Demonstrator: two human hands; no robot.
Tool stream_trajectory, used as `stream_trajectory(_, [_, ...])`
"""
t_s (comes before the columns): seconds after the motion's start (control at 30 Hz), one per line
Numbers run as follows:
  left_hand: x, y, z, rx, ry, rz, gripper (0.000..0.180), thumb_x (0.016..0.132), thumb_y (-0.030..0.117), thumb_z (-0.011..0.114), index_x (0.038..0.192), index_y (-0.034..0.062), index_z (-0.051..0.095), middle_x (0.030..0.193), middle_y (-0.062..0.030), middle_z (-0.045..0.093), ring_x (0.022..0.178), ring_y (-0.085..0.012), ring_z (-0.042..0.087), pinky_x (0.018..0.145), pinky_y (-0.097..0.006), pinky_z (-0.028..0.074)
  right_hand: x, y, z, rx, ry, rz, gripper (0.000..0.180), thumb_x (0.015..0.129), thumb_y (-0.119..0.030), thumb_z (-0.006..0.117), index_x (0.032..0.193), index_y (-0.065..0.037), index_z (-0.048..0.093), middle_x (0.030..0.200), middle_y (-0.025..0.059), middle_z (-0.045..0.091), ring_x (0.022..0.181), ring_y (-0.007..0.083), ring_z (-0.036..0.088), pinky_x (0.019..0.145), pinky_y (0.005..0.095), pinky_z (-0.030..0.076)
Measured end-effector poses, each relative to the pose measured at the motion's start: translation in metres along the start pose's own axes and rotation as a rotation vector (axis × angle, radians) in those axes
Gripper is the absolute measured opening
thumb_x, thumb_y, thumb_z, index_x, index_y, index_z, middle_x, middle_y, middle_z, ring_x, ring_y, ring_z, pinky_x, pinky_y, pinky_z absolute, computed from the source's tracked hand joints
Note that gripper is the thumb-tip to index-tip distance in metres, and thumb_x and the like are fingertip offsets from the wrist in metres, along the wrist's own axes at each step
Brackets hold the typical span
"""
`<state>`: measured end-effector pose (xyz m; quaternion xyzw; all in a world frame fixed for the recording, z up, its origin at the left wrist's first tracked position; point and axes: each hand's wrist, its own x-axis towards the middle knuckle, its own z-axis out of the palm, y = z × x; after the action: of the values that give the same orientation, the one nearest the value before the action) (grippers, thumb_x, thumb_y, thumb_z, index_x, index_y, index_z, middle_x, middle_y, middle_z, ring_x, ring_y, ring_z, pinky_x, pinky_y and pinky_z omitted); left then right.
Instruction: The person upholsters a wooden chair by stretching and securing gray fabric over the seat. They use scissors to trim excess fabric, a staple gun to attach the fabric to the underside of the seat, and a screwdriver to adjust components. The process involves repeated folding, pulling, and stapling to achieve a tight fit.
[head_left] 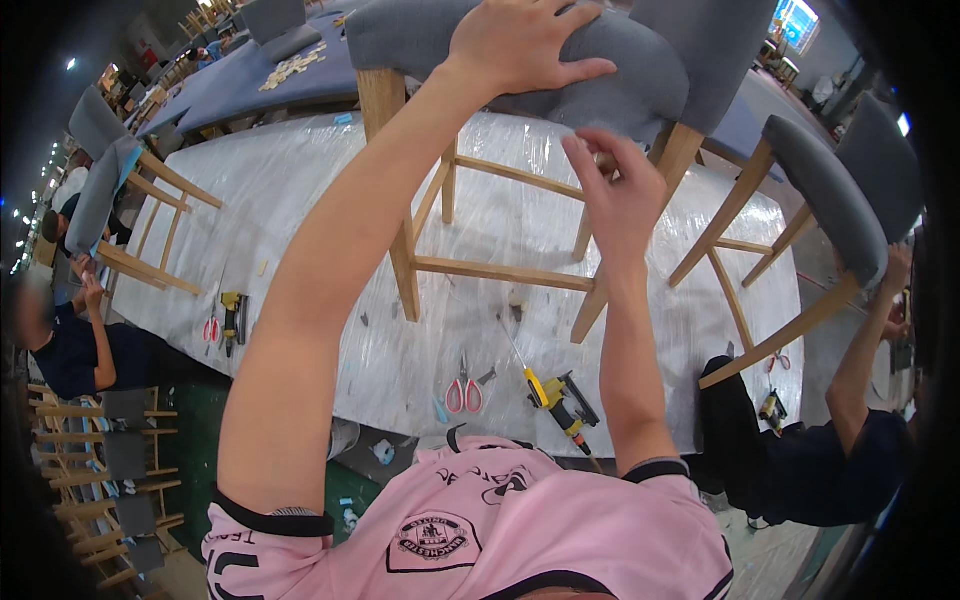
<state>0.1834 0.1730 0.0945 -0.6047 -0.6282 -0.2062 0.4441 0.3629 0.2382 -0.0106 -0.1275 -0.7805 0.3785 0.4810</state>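
The left hand (520,45) lies spread wide, palm down on the chair's (640,75) seat. The right hand (625,190) is curled narrow just below the seat's edge; whether it pinches anything, I cannot tell. The chair stands upright on the film-covered table (390,375): smooth grey upholstery, rounded seat corner, bare pale-wood legs and rails. Nearer the person lie scissors (463,393), a screwdriver (534,382) and a staple gun (572,405).
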Motion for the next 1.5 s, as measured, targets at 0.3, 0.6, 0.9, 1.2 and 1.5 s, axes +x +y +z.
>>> stream_trajectory(0.3, [-0.013, -0.013, 0.005, 0.051, 0.084, 0.0, 0.068, 0.087, 0.072, 0.06, 0.118, 0.0119, 0.07, 0.109, -0.0112, 0.073, 0.105, -0.0321, 0.07, 0.095, -0.044, 0.052, 0.039, 0.016, 0.052, 0.073, 0.016, 0.128, 0.025, 0.088, -0.024, 0.08, 0.094, 0.0, 0.077, 0.075, 0.0065, 0.073, 0.058, 0.0125, 0.06, 0.06, 0.0303, 0.049])
stream_trajectory(0.6, [-0.017, -0.009, -0.003, 0.032, 0.058, -0.027, 0.065, 0.086, 0.069, 0.065, 0.117, 0.0123, 0.07, 0.109, -0.0108, 0.072, 0.104, -0.0302, 0.07, 0.094, -0.04, 0.053, 0.026, 0.015, 0.045, 0.291, -0.068, 0.156, 0.022, 0.094, -0.015, 0.078, 0.1, 0.005, 0.073, 0.075, 0.001, 0.066, 0.062, 0.0058, 0.055, 0.055, 0.023, 0.042])
stream_trajectory(0.9, [-0.018, -0.007, 0.001, 0.042, 0.075, -0.015, 0.06, 0.088, 0.068, 0.063, 0.113, 0.0144, 0.071, 0.11, -0.0096, 0.073, 0.103, -0.0297, 0.071, 0.092, -0.041, 0.054, 0.01, 0.013, 0.028, 0.288, -0.112, 0.218, 0.017, 0.093, -0.012, 0.073, 0.099, 0.004, 0.074, 0.078, 0.0013, 0.067, 0.065, 0.0047, 0.057, 0.057, 0.0219, 0.048])
stream_trajectory(1.2, [-0.013, 0.005, -0.017, -0.108, -0.017, -0.074, 0.062, 0.09, 0.059, 0.065, 0.117, 0.0037, 0.069, 0.11, -0.0187, 0.071, 0.109, -0.0349, 0.067, 0.097, -0.045, 0.051, 0.001, -0.001, 0.029, 0.4, -0.084, 0.392, 0.025, 0.093, -0.019, 0.073, 0.099, 0.005, 0.075, 0.081, 0.0059, 0.071, 0.056, 0.0079, 0.06, 0.051, 0.0226, 0.048])
stream_trajectory(1.5, [-0.014, 0.005, -0.017, -0.085, 0.026, -0.055, 0.059, 0.09, 0.058, 0.066, 0.117, 0.0049, 0.069, 0.111, -0.0179, 0.071, 0.109, -0.0344, 0.067, 0.096, -0.045, 0.052, -0.003, -0.006, 0.043, 0.524, 0.085, 0.396, 0.029, 0.093, -0.021, 0.077, 0.102, 0.006, 0.074, 0.08, 0.0053, 0.067, 0.052, 0.0086, 0.057, 0.046, 0.0242, 0.043])
